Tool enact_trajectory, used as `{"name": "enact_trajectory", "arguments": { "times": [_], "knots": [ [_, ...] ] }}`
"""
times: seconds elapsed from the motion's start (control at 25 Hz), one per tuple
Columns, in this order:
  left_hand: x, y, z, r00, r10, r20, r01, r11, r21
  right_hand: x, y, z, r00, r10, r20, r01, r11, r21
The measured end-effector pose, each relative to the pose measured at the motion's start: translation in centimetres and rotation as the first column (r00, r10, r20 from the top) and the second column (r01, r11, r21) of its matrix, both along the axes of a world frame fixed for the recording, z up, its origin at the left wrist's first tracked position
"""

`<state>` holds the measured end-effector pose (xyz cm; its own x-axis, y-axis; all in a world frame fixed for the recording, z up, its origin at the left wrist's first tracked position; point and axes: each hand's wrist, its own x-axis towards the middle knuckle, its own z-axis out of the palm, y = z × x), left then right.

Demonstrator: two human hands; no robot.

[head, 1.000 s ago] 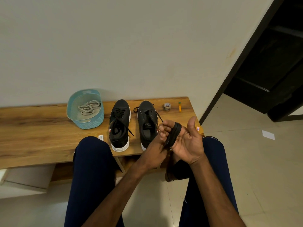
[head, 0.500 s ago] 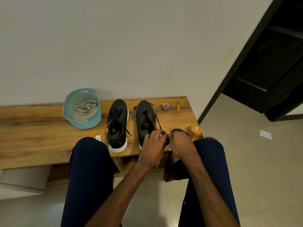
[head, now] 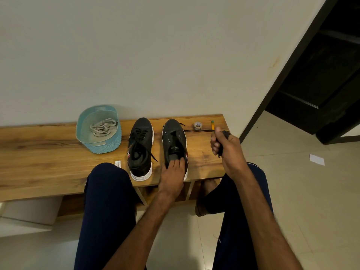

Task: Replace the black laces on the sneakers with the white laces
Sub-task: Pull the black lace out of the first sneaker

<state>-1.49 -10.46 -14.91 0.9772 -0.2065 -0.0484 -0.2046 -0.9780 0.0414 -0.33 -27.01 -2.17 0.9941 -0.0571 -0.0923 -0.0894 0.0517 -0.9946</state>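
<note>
The right hand (head: 227, 148) is curled tight round a bundled black lace (head: 226, 134) above the wooden bench (head: 39, 156), the left hand (head: 173, 173) lies with straight fingers on the unlaced right sneaker (head: 173, 137), beside the black-laced left sneaker (head: 141, 147) and white laces (head: 102, 128) in a teal basket (head: 101, 148).

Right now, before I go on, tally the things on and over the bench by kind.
Black sneakers: 2
Black laces, one laced, one gripped in the right hand: 2
White lace bundle: 1
Teal basket: 1
Small tape roll: 1
Yellow stick, green tip: 1
White label: 1
Total: 9
</note>
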Motion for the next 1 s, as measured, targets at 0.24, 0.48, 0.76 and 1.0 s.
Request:
{"name": "enact_trajectory", "arguments": {
  "times": [0.24, 0.48, 0.76, 1.0],
  "knots": [
    [0.4, -0.4, -0.1, 1.0, 0.025, 0.018, -0.025, 0.999, -0.038, 0.5, -0.2, 5.1, 0.978, -0.002, 0.209, -0.041, 0.979, 0.201],
    [1.7, 0.8, -1.1, 0.999, 0.035, 0.01, -0.031, 0.96, -0.277, -0.9, 0.3, 6.4, 0.978, 0.139, 0.155, -0.169, 0.965, 0.201],
    [1.2, 1.3, 6.2, 0.989, 0.005, 0.145, 0.109, 0.633, -0.766, -3.4, 2.8, 5.6, 0.904, 0.422, 0.068, -0.419, 0.842, 0.34],
    [-2.5, -1.3, 17.3, 0.996, -0.036, -0.084, -0.05, 0.555, -0.83, -4.5, 5.3, 7.5, 0.799, 0.561, 0.218, -0.59, 0.658, 0.469]
  ]
}}
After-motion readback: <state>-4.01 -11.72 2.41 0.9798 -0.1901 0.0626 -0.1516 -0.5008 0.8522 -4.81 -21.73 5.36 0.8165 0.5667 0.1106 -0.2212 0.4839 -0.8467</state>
